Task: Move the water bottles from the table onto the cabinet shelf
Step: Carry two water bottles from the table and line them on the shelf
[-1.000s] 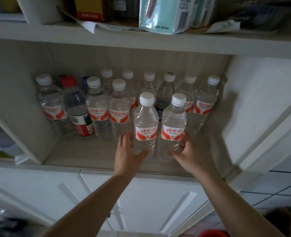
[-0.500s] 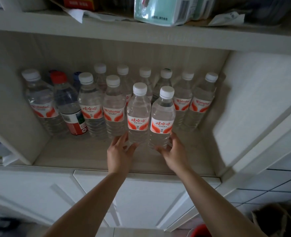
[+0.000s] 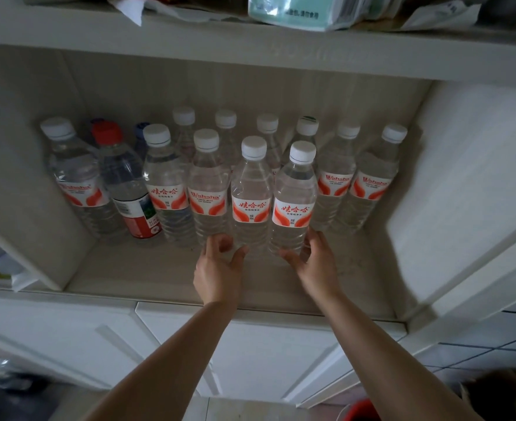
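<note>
Several clear water bottles with white caps and red-orange labels stand in rows on the cabinet shelf [image 3: 159,275]. Two of them stand at the front middle, side by side. My left hand [image 3: 220,268] curls round the base of the left bottle [image 3: 252,202], fingers on its left side and thumb in front. The base of the right bottle [image 3: 294,208] sits between the thumb and fingers of my right hand [image 3: 314,262]. Both bottles are upright on the shelf board, in line with the neighbouring front bottles. The table is out of view.
A red-capped bottle [image 3: 126,183] stands among the left ones. The upper shelf [image 3: 250,47] overhangs close above the caps and carries packets. White side panels close the bay left and right [image 3: 463,192]. Bare shelf board lies in front of the bottles. White cabinet doors [image 3: 266,360] are below.
Both hands have slid the two front bottles deeper into the shelf, up against the row behind. The hands stay at the bottle bases.
</note>
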